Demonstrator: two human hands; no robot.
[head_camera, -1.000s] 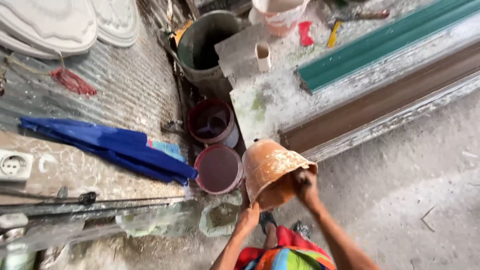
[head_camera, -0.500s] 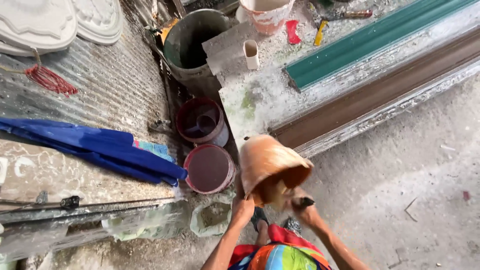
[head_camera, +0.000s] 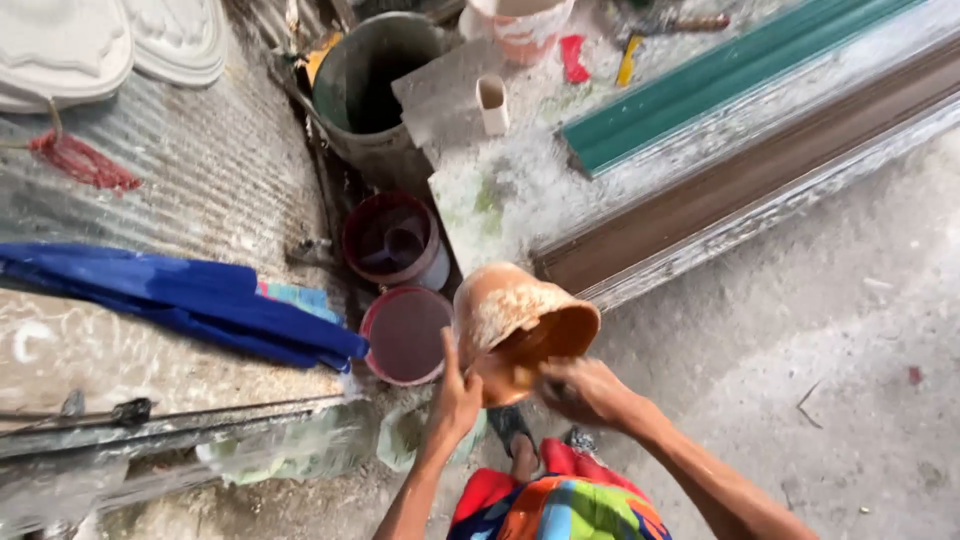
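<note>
Tipped on its side above the grey floor, just beside a small red pail (head_camera: 405, 335), the orange bucket (head_camera: 520, 325) is held by the left hand (head_camera: 455, 398) pressed against its wall while the right hand (head_camera: 585, 390) curls its grip at the rim.

The right hand (head_camera: 585, 390) is motion-blurred; what it grips at the orange bucket (head_camera: 520, 325) rim cannot be told. The white moulded panels (head_camera: 60, 45) are cut off by the top edge.
</note>
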